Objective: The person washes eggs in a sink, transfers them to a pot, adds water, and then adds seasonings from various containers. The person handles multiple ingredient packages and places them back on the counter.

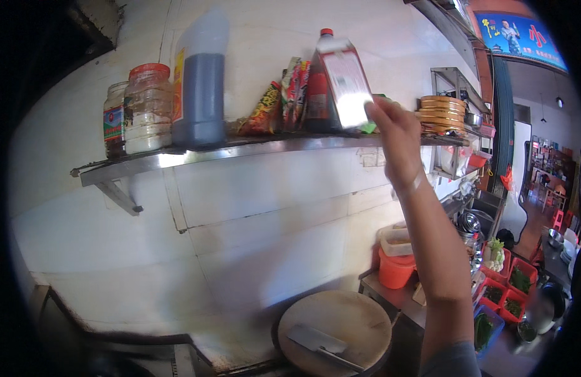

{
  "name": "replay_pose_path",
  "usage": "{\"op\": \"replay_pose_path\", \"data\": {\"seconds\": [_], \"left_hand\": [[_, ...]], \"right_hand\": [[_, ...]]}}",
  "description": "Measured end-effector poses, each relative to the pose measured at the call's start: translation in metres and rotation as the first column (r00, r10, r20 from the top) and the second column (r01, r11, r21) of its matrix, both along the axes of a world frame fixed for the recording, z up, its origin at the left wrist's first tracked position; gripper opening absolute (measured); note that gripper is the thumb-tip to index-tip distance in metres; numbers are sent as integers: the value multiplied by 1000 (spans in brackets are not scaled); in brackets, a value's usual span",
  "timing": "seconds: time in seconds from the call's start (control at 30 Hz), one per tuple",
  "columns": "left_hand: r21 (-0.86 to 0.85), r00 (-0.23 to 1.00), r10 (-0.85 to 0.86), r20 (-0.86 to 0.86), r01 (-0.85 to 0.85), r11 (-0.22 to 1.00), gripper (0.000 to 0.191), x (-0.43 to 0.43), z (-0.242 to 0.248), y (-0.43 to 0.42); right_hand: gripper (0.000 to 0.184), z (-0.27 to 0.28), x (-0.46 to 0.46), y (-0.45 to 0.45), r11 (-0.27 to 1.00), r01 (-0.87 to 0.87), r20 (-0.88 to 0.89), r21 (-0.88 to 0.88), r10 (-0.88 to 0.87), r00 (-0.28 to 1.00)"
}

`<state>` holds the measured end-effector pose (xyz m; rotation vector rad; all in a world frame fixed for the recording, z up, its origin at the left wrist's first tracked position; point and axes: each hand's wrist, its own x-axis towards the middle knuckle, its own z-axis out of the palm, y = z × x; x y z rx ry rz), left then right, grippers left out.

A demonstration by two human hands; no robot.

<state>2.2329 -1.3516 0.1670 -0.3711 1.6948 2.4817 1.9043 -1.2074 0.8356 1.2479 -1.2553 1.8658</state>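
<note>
My right hand [394, 127] is raised to a metal wall shelf [271, 145], its fingers pinching the lower right edge of a white and red carton [347, 85]. Tilted, the carton stands out in front of a dark bottle with a red cap [326, 32]. Left of these are upright seasoning packets [295, 92] and a yellow and red packet [264, 108]. Farther left stands a large plastic jug of dark liquid [203, 94], beside a red-lidded plastic jar [148, 108] and a smaller labelled jar [115, 120]. My left hand is out of view.
Below lies a round board [335, 306] with a cleaver [316, 338] on it. A red bucket [395, 269] stands to its right, under a plastic tub [395, 240]. Red baskets of vegetables [520, 280] are farther right. Golden round containers [442, 113] sit stacked at the shelf's right end.
</note>
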Motion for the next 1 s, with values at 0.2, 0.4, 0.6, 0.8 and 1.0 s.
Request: {"op": "replay_pose_path", "data": {"seconds": [0.2, 0.4, 0.6, 0.8, 1.0], "left_hand": [[-604, 858, 41, -513, -394, 693, 30, -92, 209, 57], [-324, 512, -23, -859, -507, 799, 59, -159, 385, 230], [-152, 554, -23, -832, -187, 971, 75, -186, 390, 430], [-241, 641, -103, -761, -132, 961, 79, -190, 323, 582], [-220, 475, -202, -857, 18, 975, 75, -193, 271, 685]], "right_hand": [[26, -140, 36, 105, 974, -189, 352, -129, 223, 909], [26, -243, 80, 254, 930, -308, 542, -202, 368, 756], [26, -322, 126, 409, 980, 190, 545, 51, -187, 818], [28, -375, 173, 544, 758, 587, 411, 286, -650, 639], [44, -373, 217, 660, 451, 765, 178, 460, -891, 419]]}}
